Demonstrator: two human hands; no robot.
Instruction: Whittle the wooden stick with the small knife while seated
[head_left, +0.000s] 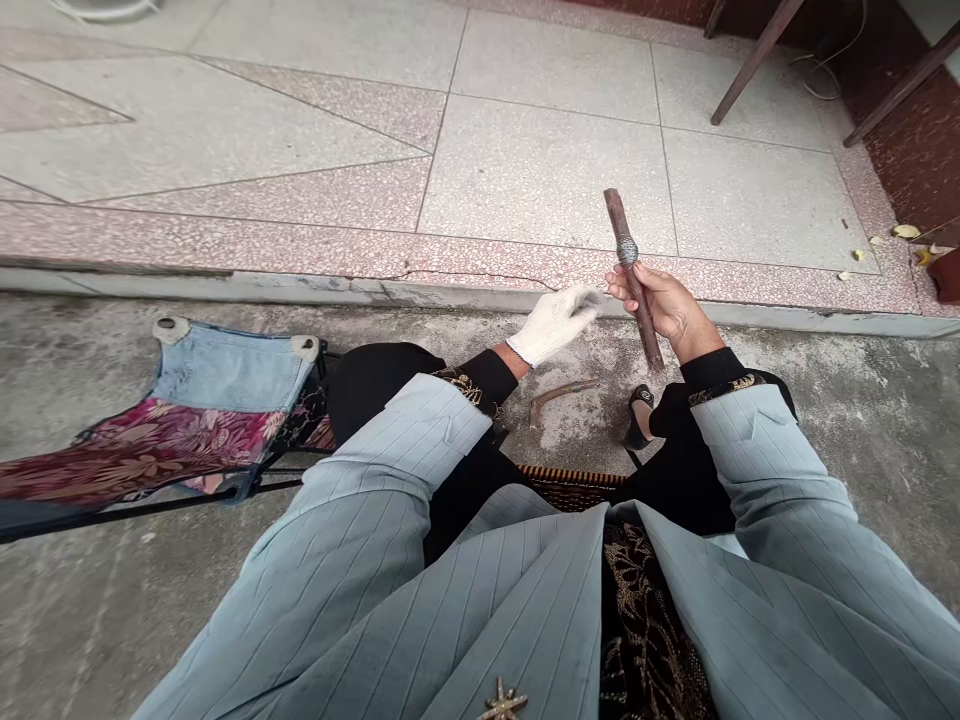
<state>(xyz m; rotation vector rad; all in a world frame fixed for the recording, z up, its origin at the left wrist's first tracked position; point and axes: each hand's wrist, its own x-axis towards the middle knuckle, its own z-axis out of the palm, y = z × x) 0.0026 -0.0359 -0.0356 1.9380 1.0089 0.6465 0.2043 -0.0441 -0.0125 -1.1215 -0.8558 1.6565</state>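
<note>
A brown wooden stick [645,320] with grey wire [627,250] wound round its upper part is in my right hand [667,303]. The bare fingers and thumb close on it just below the winding, and the stick leans with its top to the left. Close by on the left, my left hand [555,325] wears a white knitted glove. Its fingers are bent together toward the thumb, and what they pinch, if anything, is too small to make out. A thin dark line passes left behind the glove; wire or crack, I cannot tell.
A bent piece of branch [562,395] lies on the concrete between my feet. To the left stands a folding chair [217,420] with denim and floral cloth. Ahead runs the edge of a raised tiled step [337,288]. Wooden legs [754,65] stand at the upper right.
</note>
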